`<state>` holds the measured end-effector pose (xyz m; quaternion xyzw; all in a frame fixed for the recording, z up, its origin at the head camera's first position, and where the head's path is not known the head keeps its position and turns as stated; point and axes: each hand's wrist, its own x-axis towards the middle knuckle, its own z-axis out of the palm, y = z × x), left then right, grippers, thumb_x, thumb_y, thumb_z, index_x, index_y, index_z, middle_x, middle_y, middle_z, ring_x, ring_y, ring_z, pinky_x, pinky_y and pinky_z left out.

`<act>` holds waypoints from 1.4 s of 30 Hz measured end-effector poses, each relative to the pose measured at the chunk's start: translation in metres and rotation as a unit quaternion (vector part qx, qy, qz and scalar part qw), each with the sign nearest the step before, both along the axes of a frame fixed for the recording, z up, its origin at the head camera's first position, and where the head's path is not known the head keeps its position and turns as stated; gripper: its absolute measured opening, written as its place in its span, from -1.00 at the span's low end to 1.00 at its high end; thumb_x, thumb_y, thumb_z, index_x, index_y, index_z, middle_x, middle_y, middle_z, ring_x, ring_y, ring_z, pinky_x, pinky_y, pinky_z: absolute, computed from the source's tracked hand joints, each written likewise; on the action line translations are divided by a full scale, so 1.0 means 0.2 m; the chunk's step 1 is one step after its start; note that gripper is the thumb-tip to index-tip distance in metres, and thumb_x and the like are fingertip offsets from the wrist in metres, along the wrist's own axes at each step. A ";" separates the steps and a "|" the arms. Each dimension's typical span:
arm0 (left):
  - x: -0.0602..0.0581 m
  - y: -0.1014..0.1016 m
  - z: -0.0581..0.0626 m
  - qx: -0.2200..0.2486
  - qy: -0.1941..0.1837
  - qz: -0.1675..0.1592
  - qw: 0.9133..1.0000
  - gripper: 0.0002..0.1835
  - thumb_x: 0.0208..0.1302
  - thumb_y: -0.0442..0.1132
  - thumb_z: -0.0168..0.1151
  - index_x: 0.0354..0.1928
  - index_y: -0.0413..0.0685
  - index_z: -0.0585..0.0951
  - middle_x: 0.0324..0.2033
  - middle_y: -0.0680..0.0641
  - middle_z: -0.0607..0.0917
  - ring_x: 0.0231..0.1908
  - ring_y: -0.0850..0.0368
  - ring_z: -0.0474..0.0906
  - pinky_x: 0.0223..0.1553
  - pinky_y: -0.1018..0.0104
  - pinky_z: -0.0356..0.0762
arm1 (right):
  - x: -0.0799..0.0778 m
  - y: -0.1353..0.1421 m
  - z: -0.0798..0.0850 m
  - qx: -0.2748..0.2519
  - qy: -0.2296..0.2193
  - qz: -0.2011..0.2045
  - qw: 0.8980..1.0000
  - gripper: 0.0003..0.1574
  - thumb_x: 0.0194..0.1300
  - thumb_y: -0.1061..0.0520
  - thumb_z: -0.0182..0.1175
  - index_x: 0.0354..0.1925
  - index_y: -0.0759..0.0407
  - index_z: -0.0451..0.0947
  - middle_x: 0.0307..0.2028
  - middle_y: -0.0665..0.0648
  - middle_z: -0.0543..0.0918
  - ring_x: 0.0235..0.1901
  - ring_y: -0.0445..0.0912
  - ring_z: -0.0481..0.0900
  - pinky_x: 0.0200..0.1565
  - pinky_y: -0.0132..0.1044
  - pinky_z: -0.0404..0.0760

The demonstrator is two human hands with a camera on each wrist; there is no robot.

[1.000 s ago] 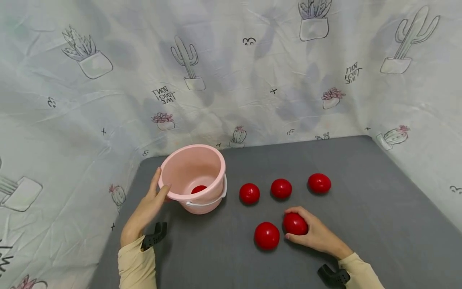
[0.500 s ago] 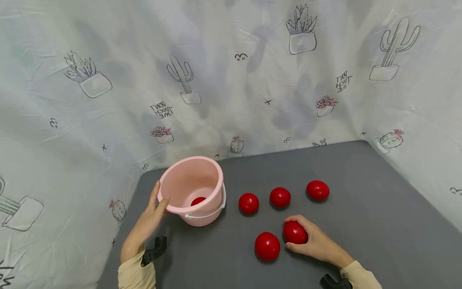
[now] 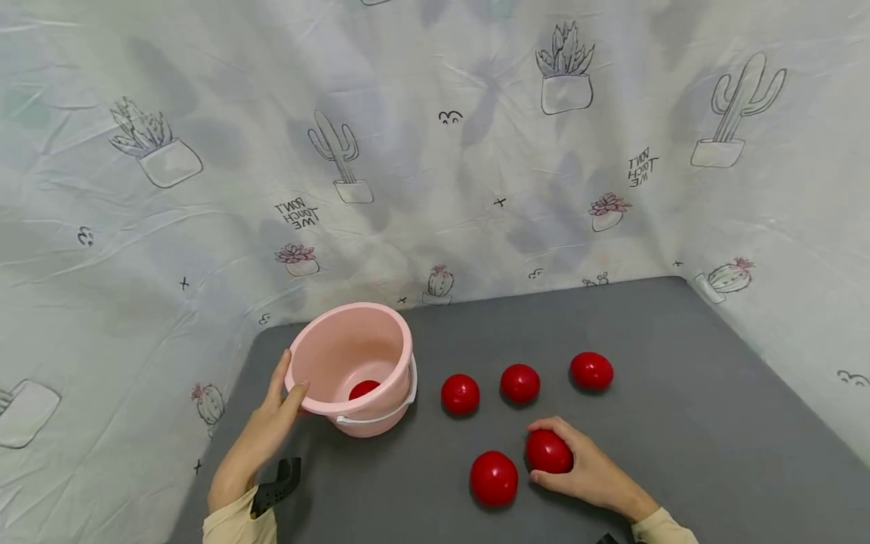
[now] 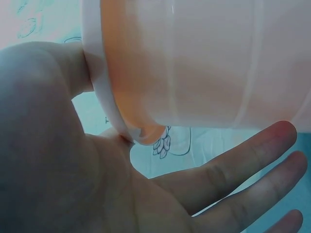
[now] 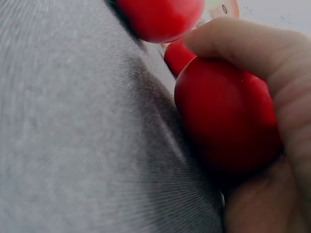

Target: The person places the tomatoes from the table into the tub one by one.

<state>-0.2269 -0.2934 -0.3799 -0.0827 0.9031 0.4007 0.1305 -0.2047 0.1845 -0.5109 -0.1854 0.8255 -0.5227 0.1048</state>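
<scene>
At the left of the head view, my left hand [image 3: 257,440] holds the rim of a pink bucket [image 3: 367,425], which is tilted toward me. In the left wrist view the thumb lies over the rim [image 4: 92,58], while several other fingers stretch out beneath the wall. One red ball [image 3: 363,389] lies inside the bucket. On the right, my right hand [image 3: 593,474] grips another glossy red ball [image 3: 547,452], thumb and fingers curved round its sides. That ball is at the grey surface. Just left of it sits a separate red ball [image 3: 494,479].
Three more red balls lie in a loose row farther back: a left one [image 3: 460,394], a middle one [image 3: 519,384] and a right one [image 3: 591,371]. A white bucket handle [image 3: 381,417] hangs down. Cactus-printed cloth [image 3: 435,151] borders the grey table [image 3: 680,393].
The head view has tilted up, so everything sits lower in it. Both hands keep their holds on the bucket and the ball, with no clear movement of either thing.
</scene>
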 end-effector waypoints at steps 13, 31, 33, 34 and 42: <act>-0.01 -0.01 0.00 -0.007 0.002 -0.011 1.000 -0.17 0.45 0.46 -0.30 0.46 0.74 -0.57 0.50 -0.35 0.25 0.41 -0.37 0.34 0.29 -0.52 0.19 | 0.00 -0.02 0.00 -0.018 0.004 -0.035 0.999 -0.30 0.19 0.04 0.47 0.25 0.03 0.45 0.07 0.14 0.57 -0.08 -0.25 0.59 -0.15 -0.33 0.65; -0.02 0.01 0.01 -0.011 -0.004 -0.001 1.000 -0.18 0.41 0.50 -0.30 0.43 0.82 -0.56 0.57 -0.27 0.11 0.52 -0.39 0.07 0.33 -0.54 0.10 | -0.20 0.00 0.20 -0.029 0.050 -0.024 0.998 -0.27 0.19 0.12 0.46 0.28 0.10 0.44 0.13 0.10 0.54 -0.01 -0.11 0.57 -0.13 -0.27 0.69; -0.03 0.01 0.01 -0.009 -0.001 -0.001 1.000 -0.18 0.41 0.51 -0.30 0.43 0.82 -0.56 0.56 -0.27 0.16 0.51 -0.38 0.12 0.34 -0.53 0.10 | -0.24 -0.01 0.25 -0.026 0.059 -0.026 0.998 -0.28 0.19 0.13 0.46 0.28 0.09 0.44 0.15 0.12 0.53 0.02 -0.03 0.56 -0.13 -0.26 0.69; -0.03 0.01 0.01 -0.008 0.000 -0.001 1.000 -0.18 0.41 0.51 -0.30 0.43 0.83 -0.55 0.55 -0.27 0.17 0.51 -0.37 0.14 0.34 -0.53 0.10 | -0.25 -0.01 0.28 -0.025 0.064 -0.026 0.997 -0.28 0.19 0.12 0.46 0.28 0.08 0.43 0.16 0.13 0.52 0.03 0.00 0.55 -0.13 -0.26 0.69; -0.03 0.01 0.01 -0.007 0.001 -0.002 1.000 -0.19 0.42 0.50 -0.32 0.44 0.80 -0.56 0.60 -0.22 0.01 0.52 -0.40 0.06 0.32 -0.54 0.12 | -0.38 -0.06 0.50 -0.027 0.081 -0.036 0.996 -0.27 0.22 0.13 0.44 0.30 -0.07 0.40 0.19 0.12 0.50 0.08 0.12 0.53 -0.14 -0.23 0.71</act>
